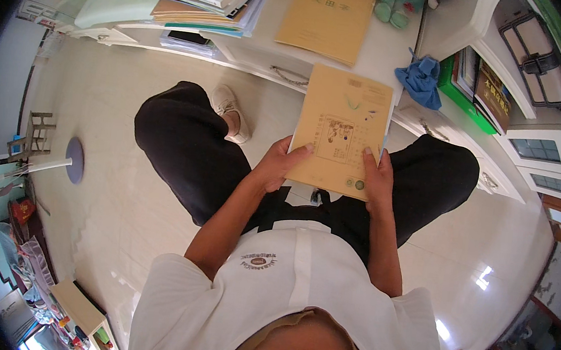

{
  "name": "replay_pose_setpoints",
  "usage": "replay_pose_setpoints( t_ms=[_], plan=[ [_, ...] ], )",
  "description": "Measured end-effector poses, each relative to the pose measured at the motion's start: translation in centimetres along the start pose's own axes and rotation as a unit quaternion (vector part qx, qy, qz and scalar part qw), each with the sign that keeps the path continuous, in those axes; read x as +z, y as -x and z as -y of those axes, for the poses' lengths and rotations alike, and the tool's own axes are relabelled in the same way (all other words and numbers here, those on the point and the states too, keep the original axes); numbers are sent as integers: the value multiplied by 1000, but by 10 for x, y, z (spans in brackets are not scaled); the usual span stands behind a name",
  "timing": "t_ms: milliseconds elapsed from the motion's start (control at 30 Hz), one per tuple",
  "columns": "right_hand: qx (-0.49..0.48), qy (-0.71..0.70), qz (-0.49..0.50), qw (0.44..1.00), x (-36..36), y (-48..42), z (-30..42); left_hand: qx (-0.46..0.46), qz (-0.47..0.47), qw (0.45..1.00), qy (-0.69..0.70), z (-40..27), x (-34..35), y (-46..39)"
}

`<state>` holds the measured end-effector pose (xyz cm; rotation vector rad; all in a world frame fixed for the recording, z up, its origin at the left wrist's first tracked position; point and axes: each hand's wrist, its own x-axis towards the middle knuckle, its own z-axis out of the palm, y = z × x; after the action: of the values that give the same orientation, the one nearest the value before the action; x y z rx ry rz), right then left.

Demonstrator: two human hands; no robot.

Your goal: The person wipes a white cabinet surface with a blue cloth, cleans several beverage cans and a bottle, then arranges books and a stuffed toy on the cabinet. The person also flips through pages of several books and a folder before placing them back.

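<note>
Between my two hands is a stack of thin paper exercise books, topped by a tan cover with a small printed drawing and a few pen marks. My left hand grips the lower left edge, thumb on the cover. On the lower right edge my right hand does the same. The stack is held above my lap, its far end near the white desk's front edge. Another tan exercise book lies on the desk just beyond it.
A tall pile of books and papers stands on the desk at left. A blue cloth lies right of the held stack, beside a green box of books. A green plush toy sits at the back. Drawers with metal handles face my knees.
</note>
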<state>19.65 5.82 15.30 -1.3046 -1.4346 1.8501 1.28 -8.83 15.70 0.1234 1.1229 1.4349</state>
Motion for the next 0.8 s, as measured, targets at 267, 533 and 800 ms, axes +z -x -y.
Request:
replay_pose_setpoints(
  t_ms=[267,533,800],
  plan=[
    [69,-84,54,993,-8,-3,17,-14,19,1000,-20,-1,0,2],
    [-89,-88,35,991,-3,6,20,11,30,998,-52,-11,3,6],
    [-181,-106,84,974,-9,-6,39,115,43,975,-184,-31,2,-3]
  ],
)
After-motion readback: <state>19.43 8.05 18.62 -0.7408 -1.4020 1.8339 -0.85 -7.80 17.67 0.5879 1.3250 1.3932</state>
